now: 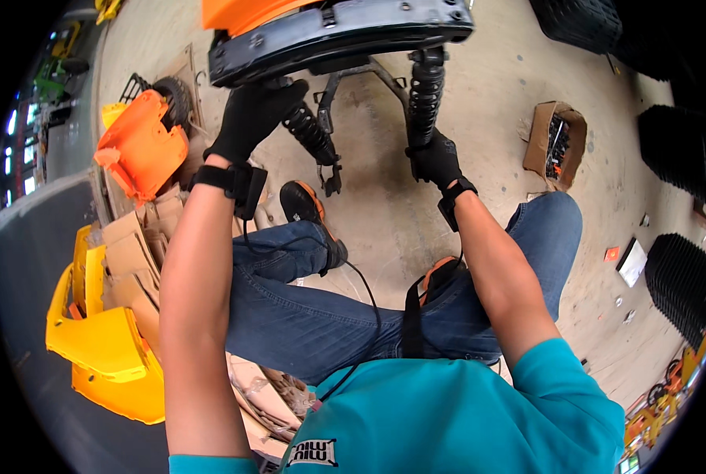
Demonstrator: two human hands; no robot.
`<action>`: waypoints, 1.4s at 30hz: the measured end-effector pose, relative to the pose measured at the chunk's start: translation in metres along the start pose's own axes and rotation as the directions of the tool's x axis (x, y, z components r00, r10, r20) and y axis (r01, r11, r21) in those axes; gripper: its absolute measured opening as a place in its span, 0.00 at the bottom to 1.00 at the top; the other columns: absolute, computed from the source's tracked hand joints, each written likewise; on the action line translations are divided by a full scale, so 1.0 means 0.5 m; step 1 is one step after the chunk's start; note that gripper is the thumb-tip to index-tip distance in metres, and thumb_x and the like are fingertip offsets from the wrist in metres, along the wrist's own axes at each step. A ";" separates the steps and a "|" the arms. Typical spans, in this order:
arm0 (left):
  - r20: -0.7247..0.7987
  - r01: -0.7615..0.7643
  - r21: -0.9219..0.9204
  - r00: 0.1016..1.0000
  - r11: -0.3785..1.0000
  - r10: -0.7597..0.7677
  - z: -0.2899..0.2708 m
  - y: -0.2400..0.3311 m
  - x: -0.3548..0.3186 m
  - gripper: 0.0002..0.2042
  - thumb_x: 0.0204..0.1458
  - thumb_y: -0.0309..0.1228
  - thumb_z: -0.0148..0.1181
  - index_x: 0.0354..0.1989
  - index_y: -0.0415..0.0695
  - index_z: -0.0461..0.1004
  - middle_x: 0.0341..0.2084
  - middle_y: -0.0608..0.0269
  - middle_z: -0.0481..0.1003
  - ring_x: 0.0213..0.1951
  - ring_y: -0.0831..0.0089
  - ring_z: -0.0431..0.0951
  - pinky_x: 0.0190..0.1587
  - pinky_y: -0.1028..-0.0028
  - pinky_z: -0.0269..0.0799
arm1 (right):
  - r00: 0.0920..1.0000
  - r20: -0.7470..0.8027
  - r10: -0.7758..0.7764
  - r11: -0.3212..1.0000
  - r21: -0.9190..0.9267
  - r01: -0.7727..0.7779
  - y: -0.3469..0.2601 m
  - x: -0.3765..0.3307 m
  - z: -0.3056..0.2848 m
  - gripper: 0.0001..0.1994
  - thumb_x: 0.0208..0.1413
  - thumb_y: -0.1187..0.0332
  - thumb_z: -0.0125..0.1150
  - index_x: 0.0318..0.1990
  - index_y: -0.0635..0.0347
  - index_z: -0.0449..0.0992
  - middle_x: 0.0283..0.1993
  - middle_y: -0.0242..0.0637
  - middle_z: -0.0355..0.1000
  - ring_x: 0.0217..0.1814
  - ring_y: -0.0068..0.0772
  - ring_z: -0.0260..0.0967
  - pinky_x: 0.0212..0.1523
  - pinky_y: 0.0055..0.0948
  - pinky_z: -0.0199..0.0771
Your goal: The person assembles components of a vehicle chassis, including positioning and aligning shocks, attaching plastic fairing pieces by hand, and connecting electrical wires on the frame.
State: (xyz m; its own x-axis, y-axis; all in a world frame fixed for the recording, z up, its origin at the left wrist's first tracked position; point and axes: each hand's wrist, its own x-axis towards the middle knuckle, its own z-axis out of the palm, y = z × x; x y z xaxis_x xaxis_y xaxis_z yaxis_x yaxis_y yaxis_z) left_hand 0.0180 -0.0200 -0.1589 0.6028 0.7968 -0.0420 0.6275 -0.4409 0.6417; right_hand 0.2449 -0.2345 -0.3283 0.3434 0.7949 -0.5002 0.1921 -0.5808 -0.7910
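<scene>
Black-gloved, my left hand is closed just under the black metal frame, at the upper end of the left coil-over shock absorber. What its fingers grip is hidden. My right hand, also gloved, wraps round the lower end of the right shock absorber, which hangs from the frame's right side. The left shock slants down with its lower bracket hanging free. Orange bodywork sits above the frame, and a grey forked tube shows behind between the shocks.
An open cardboard box of dark parts stands on the floor at right. Orange panels, yellow panels and flattened cardboard lie at left. Stacked black ribbed parts line the right side. A cable crosses my lap.
</scene>
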 end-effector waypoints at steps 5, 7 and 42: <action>-0.070 -0.306 0.208 0.943 0.929 0.326 0.002 0.000 -0.002 0.14 0.50 0.39 0.68 0.26 0.40 0.74 0.18 0.65 0.73 0.24 0.73 0.74 0.29 0.71 0.69 | 0.998 0.057 0.035 0.997 0.070 -0.039 0.014 0.009 0.008 0.13 0.48 0.67 0.65 0.40 0.61 0.74 0.21 0.41 0.75 0.17 0.34 0.74 0.20 0.34 0.74; -0.084 -0.109 0.155 0.989 0.982 0.123 0.002 0.027 0.002 0.17 0.46 0.48 0.65 0.40 0.52 0.81 0.32 0.53 0.81 0.37 0.53 0.80 0.41 0.62 0.76 | 0.998 0.067 -0.012 0.994 0.105 0.005 0.029 0.010 -0.002 0.12 0.48 0.68 0.65 0.40 0.61 0.74 0.23 0.40 0.76 0.17 0.34 0.74 0.19 0.35 0.74; -0.080 -0.105 0.120 0.990 0.987 0.115 0.005 0.021 0.005 0.19 0.45 0.47 0.64 0.43 0.50 0.78 0.37 0.51 0.80 0.42 0.55 0.80 0.46 0.61 0.75 | 0.936 0.340 0.094 0.869 0.431 -0.244 0.030 0.021 -0.072 0.13 0.54 0.74 0.61 0.47 0.60 0.77 0.40 0.31 0.75 0.37 0.21 0.72 0.40 0.22 0.75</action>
State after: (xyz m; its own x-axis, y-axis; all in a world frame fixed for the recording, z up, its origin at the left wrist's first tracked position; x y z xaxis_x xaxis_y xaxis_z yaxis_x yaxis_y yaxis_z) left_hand 0.0273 -0.0236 -0.1539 0.6300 0.7709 0.0935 0.6152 -0.5690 0.5456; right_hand 0.2846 -0.2414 -0.3328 0.0264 0.7491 -0.6619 -0.3127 -0.6228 -0.7172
